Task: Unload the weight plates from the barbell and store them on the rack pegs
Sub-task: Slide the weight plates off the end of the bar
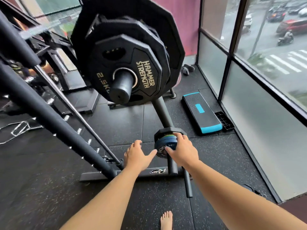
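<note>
Head: small plates (pixel 165 143) on peg (pixel 172 166); R hand (pixel 182 151) grips, L hand (pixel 137 157) beside.

Bare left hand (pixel 137 156) and right hand (pixel 183 152), bare forearms (pixel 106 196), one bare foot (pixel 166 220).
</note>
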